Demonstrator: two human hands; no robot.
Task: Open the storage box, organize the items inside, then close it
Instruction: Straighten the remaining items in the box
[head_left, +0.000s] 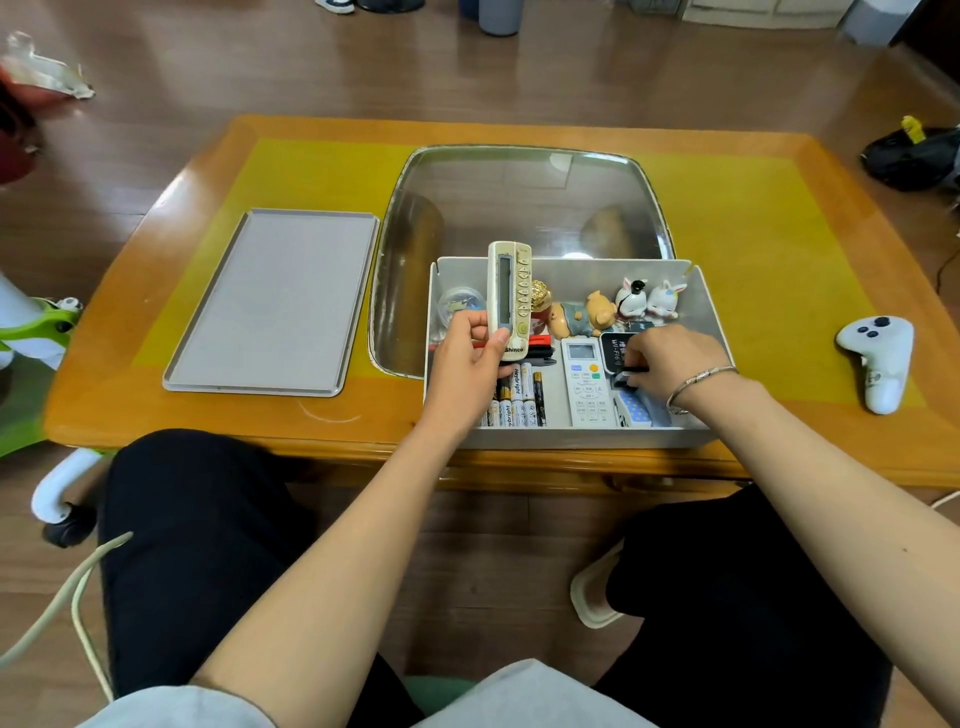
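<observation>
- Storage box (706, 306) sat open at the near edge of the bench (156, 405), right of centre, partly over the glass inset (519, 197).
- Lid (275, 301) lay flat on the bench to the left of the box, apart from it.
- Left hand (467, 364) gripped a cream remote (509, 296) by its lower end, fingers wrapped around it; remote stood roughly upright above the box's left half, "Shinco" label visible.
- Right hand (670, 364) was down inside the box's right side, fingers curled on a small black item (626, 376); exact hold was hard to read, item type unclear.
- Inside the box, front left: batteries (519, 400) lay side by side.
- Centre: white remote (587, 384) lay flat, buttons up, just beside the batteries.
- Black device marked Wi-Fi (613, 348) lay just right of the white remote, touching the right hand.
- Back row: pig figurine (582, 317) and two rabbit figurines (649, 299) stood against the far wall.
- Red and black markers (540, 348) lay behind the batteries.
- White game controller (878, 364) rested on the bench, well right of the box.
</observation>
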